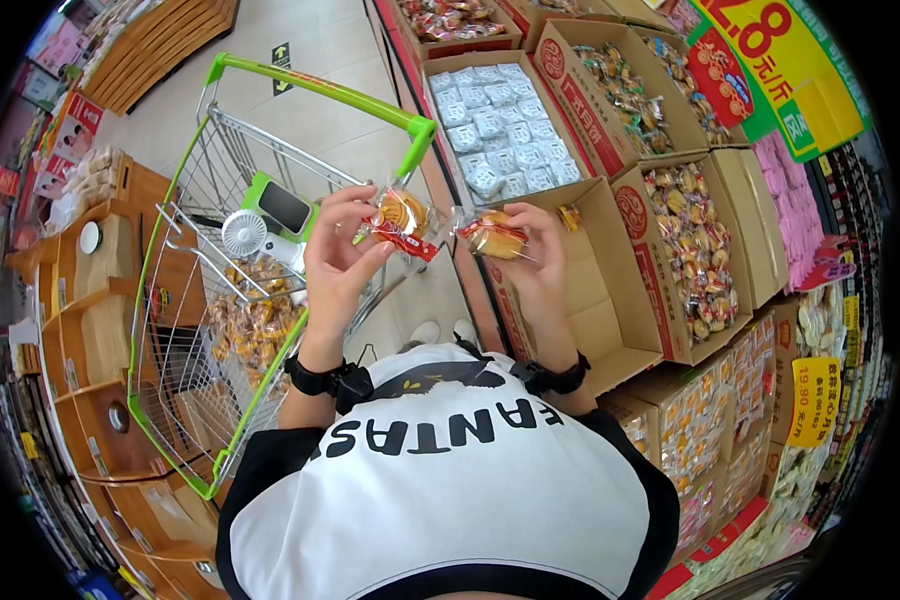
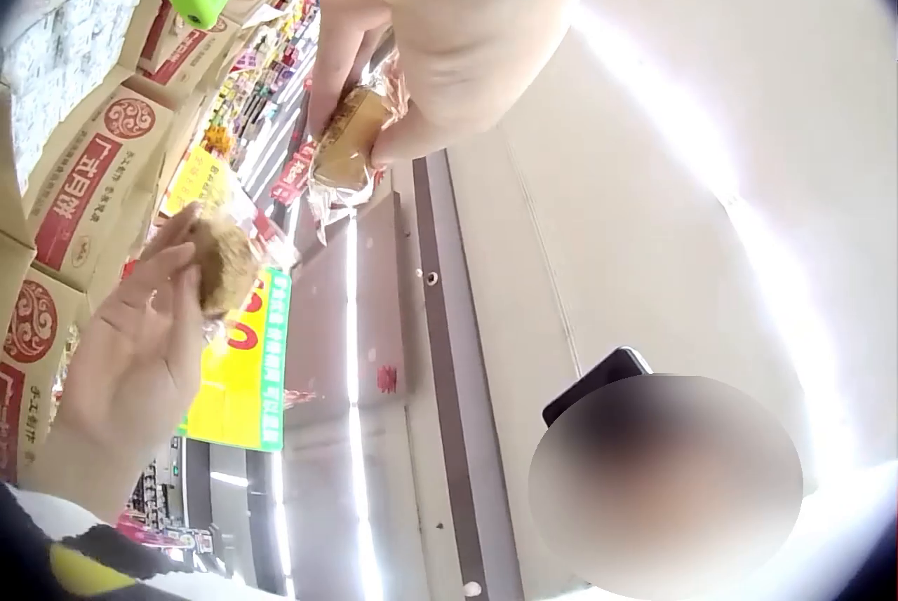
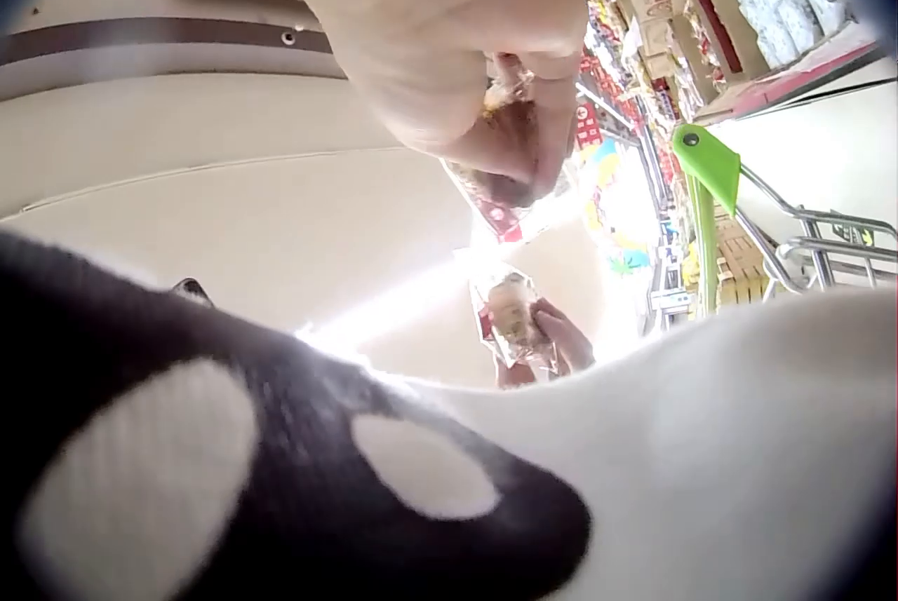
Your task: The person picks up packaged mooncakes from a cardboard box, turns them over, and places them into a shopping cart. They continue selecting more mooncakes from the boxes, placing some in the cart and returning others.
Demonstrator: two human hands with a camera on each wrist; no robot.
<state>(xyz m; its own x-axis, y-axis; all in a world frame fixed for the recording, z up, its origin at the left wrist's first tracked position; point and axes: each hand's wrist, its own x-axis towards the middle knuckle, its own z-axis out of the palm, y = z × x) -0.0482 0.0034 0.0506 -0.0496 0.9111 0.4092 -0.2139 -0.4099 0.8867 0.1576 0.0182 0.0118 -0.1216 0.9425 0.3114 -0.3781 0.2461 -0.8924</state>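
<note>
In the head view my left hand pinches a round golden mooncake in a clear wrapper with a red printed edge. My right hand grips a second wrapped mooncake, seen more from its side. Both are held up in front of the chest, side by side with a small gap between them. The left wrist view shows the first mooncake between thumb and fingers. From the right wrist, fingers partly cover the second mooncake.
A green-handled shopping cart stands left, carrying a white fan and a bag of wrapped goods. At right are a cardboard box with a small wrapped piece inside, blue-white packs and a box of wrapped mooncakes.
</note>
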